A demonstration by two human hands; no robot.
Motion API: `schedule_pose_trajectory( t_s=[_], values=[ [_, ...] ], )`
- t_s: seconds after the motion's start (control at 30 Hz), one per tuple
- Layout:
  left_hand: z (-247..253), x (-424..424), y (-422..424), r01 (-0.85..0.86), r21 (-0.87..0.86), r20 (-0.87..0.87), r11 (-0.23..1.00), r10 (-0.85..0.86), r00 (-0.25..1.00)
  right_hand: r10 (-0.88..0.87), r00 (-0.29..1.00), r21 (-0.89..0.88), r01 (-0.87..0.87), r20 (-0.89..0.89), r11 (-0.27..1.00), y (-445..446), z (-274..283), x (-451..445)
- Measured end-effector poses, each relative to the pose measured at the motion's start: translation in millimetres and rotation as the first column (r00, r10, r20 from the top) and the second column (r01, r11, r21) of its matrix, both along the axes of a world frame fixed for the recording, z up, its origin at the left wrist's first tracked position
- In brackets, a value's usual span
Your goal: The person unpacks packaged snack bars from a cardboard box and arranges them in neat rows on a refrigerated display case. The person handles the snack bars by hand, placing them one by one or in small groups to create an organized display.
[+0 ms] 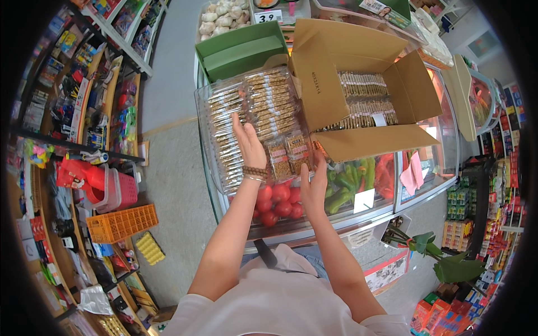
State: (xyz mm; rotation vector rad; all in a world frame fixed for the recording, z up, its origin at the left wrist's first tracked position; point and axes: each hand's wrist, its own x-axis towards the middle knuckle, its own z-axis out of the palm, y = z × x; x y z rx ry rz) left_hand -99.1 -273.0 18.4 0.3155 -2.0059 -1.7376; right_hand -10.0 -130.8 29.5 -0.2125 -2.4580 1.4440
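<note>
A clear plastic tray (pixel 202 126) lies on the glass-topped display case, filled with rows of wrapped seed-bar snacks (pixel 269 105). My left hand (pixel 250 145) is over the tray, edge-on with fingers extended, between the left column of packets (pixel 225 138) and the others. It holds nothing. Two packets (pixel 289 155) lie face up in the tray's near right part. Around the near right corner of the tray is my right hand (pixel 314 180), thumb and fingers apart; whether it grips the wall cannot be told. An open cardboard box (pixel 317 80) to the right contains more packets (pixel 363 84).
A green box (pixel 241 46) and a garlic bin (pixel 222 19) stand behind the tray. Tomatoes (pixel 279 199) and green peppers (pixel 346 185) show through the case glass. Stocked shelves (pixel 80 101) line the left; an orange basket (pixel 122 222) juts out there. Leafy stems (pixel 420 243) protrude at right.
</note>
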Motion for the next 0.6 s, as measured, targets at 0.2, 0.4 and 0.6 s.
schedule_pose_trajectory(
  t_s=[0.2, 0.4, 0.6],
  values=[
    [2.5, -14.9, 5.4, 0.102, 0.052, 0.058, 0.993, -0.105, 0.993, 0.012, 0.998, -0.153, -0.002, 0.064, 0.988, -5.8, 6.7, -22.1],
    [4.1, -21.0, 9.9, 0.121, 0.037, 0.085, 0.992, -0.123, 0.989, -0.042, 0.993, -0.104, 0.053, 0.112, 0.993, -6.5, 6.7, -22.1],
    [6.1, -24.2, 14.1, 0.111, 0.067, 0.106, 0.992, -0.117, 0.987, -0.055, 0.993, -0.112, 0.066, 0.102, 0.991, -4.8, 3.0, -21.5]
  ],
)
